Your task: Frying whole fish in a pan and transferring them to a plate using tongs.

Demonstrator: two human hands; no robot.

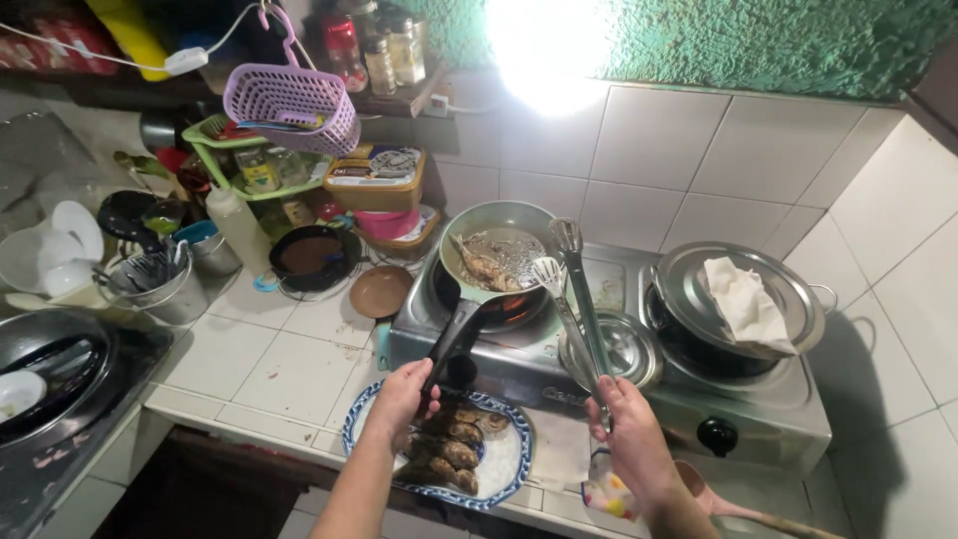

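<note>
Right hand (631, 424) grips steel tongs (577, 289); left hand (401, 396) holds black pan handle (454, 339).

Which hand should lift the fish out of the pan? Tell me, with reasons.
Probably the right hand: its grip is already on the tongs, whose tips sit at the frying pan rim beside the fish. The left hand is occupied holding the pan handle.

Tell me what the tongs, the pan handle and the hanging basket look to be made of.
Tongs, in the right hand: bare metal, likely stainless steel, by the bright grey sheen.
Pan handle, in the left hand: black, matte, probably plastic.
Hanging basket: lilac moulded plastic, by its slotted walls and hook.
</note>
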